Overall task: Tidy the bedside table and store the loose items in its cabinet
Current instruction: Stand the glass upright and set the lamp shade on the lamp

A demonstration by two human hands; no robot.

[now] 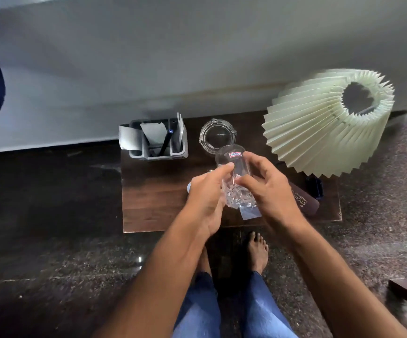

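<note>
A clear drinking glass [231, 172] with a red and blue sticker near its rim hangs above the dark wooden bedside table [153, 198]. My left hand [207, 193] grips its left side and my right hand [268, 189] grips its right side. Under the glass lies a small clear plastic packet [251, 212]. Behind it stands a glass jug [218, 135]. A brown case with gold lettering [303, 198] lies at the right, partly under my right hand. A small blue thing [189, 187] peeks out left of my left hand. The cabinet front is hidden from above.
A grey desk organiser [158, 140] with papers and a pen stands at the table's back left. A pleated cream lamp shade [329, 123] overhangs the back right, with a dark object [315, 187] below it. A grey wall runs behind. My bare feet stand on dark speckled floor.
</note>
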